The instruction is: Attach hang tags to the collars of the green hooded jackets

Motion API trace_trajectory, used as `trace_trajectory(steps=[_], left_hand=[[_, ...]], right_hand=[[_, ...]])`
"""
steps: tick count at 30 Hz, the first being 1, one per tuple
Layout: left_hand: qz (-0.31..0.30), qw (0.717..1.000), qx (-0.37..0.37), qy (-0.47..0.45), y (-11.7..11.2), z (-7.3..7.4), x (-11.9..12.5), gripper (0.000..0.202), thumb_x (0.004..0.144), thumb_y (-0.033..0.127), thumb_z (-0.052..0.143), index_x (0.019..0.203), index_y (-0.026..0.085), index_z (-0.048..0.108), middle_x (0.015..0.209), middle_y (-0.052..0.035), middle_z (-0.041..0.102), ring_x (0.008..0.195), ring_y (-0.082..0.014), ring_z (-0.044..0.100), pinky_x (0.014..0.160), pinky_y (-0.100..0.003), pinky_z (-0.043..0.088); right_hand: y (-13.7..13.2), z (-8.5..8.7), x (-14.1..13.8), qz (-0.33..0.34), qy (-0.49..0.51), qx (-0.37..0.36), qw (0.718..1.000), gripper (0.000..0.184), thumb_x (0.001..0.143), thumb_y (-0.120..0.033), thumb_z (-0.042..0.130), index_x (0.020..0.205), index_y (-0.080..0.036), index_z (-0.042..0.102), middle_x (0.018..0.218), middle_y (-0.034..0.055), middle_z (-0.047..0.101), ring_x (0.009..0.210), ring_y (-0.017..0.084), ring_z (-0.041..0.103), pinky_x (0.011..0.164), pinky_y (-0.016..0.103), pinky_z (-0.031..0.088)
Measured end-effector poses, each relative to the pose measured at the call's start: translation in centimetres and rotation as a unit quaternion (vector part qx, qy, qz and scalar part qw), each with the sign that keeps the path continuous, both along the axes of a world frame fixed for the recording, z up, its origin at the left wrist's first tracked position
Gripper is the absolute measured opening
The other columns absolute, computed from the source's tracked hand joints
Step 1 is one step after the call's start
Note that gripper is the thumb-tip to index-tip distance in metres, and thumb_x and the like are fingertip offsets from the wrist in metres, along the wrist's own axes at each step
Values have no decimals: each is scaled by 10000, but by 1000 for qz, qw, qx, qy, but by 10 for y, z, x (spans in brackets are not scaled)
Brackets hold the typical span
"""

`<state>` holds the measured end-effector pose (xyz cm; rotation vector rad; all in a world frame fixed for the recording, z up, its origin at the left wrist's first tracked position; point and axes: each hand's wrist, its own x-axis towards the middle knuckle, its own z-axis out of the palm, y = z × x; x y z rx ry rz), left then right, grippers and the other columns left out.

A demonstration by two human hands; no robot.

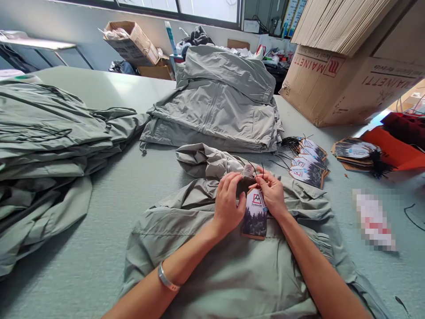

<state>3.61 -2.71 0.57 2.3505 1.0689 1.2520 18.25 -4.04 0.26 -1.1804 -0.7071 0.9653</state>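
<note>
Cardboard hang tag (255, 217) between left-hand fingers (232, 182) and right-hand fingers (263, 180)

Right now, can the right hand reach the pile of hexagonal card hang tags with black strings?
Probably yes: the right hand is close to the tag pile, nothing tall between, once it releases the card tag.

card hang tag (254, 217), house-shaped, red logo above a dark forest print, held slightly tilted between left hand (229, 206) and right hand (270, 192), thin black cord (262, 167) at its top, over a grey-green folded jacket (232, 270) lying flat, bunched at the far end.
</note>
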Motion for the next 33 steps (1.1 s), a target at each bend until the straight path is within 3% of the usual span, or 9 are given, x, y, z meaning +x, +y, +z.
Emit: trace_trajectory(steps=[2, 4, 9, 12, 14, 20, 26, 30, 33], left_hand=[[12, 1000, -17, 21, 5, -3, 1, 468, 841, 135, 510, 1305, 124, 452, 1344, -153, 520, 1342, -275, 383, 1124, -449, 321], [31, 998, -49, 34, 6, -3, 1, 473, 839, 150, 528, 1306, 121, 462, 1278, -145, 567, 1309, -283, 413, 1114, -458, 318], [14, 995, -78, 58, 2, 6, -2, 178, 899, 178, 475, 977, 169, 635, 948, -73, 669, 1013, -233, 554, 947, -397, 387], [0, 994, -75, 78, 0, 10, -3, 227, 934, 202, 443, 858, 180, 655, 865, -58, 685, 914, -214, 574, 890, -380, 379], [-4, 993, -88, 84, 0, 9, -3, 257, 942, 209, 437, 814, 175, 657, 829, -56, 691, 858, -206, 586, 862, -372, 378], [31, 980, -196, 6, 7, 2, -3, 178, 919, 160, 457, 935, 164, 635, 905, -51, 699, 791, -171, 616, 751, -286, 432], [55, 971, -232, 4, 27, -2, 1, 276, 913, 186, 508, 1152, 155, 642, 900, -63, 703, 779, -174, 632, 725, -268, 457], [68, 968, -233, 58, 34, -1, 5, 228, 875, 247, 585, 1049, 180, 717, 847, -56, 713, 757, -185, 630, 693, -272, 432], [70, 968, -236, 45, 35, 0, 7, 179, 866, 250, 576, 899, 177, 735, 843, -54, 716, 750, -178, 624, 679, -264, 420]], right_hand=[[0, 2, -1, 35, 31, -9, 999, 390, 593, -514, 799, 703, -187, 615, 1506, 66, 438, 529, 114, 657, 444, 284, 523], [0, 3, -1, 51, 56, -13, 997, 391, 592, -507, 804, 710, -199, 595, 1454, 56, 503, 512, 110, 643, 439, 284, 513], [-1, 6, 1, 32, 75, -23, 996, 420, 585, -511, 809, 793, -219, 591, 1248, 59, 670, 511, 103, 601, 469, 268, 491], [-2, 7, 3, 7, 62, -11, 998, 422, 577, -507, 818, 733, -208, 565, 1274, 56, 660, 492, 60, 525, 483, 241, 472], [-4, 7, 4, 12, 67, -8, 998, 412, 592, -494, 819, 732, -211, 554, 1171, 47, 711, 465, 55, 493, 457, 230, 443], [-10, 8, 6, 85, 66, -22, 994, 380, 681, -513, 763, 777, -236, 522, 770, 25, 762, 412, 128, 526, 417, 255, 392], [-11, 9, 2, 106, 0, -63, 992, 351, 639, -496, 782, 668, -208, 583, 683, 44, 747, 464, 166, 581, 482, 282, 430], [-11, 13, 0, 115, 19, -75, 990, 319, 602, -451, 790, 605, -214, 577, 682, 47, 749, 472, 169, 587, 482, 287, 435], [-12, 18, 0, 122, 22, -82, 989, 292, 576, -394, 789, 562, -217, 558, 664, 41, 744, 492, 169, 593, 485, 281, 436]])
